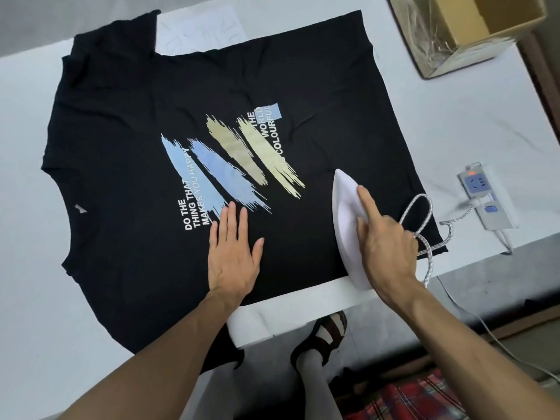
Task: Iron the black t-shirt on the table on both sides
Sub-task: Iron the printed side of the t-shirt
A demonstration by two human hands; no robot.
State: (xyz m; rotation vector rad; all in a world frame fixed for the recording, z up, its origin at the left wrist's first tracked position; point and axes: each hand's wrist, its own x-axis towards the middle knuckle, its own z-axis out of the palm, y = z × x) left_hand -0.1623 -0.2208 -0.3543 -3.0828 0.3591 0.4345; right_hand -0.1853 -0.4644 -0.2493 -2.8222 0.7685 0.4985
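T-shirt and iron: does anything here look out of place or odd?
Yes. The cord loops over a corner of the shirt, right beside the iron, where it could get in the way. Creases show near the print, and one side seems to hang over the table edge.

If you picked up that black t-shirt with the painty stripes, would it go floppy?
Probably floppy: the black printed t-shirt droops over the white table's edge. It likely bunches when pushed, perhaps why the left hand presses it flat.
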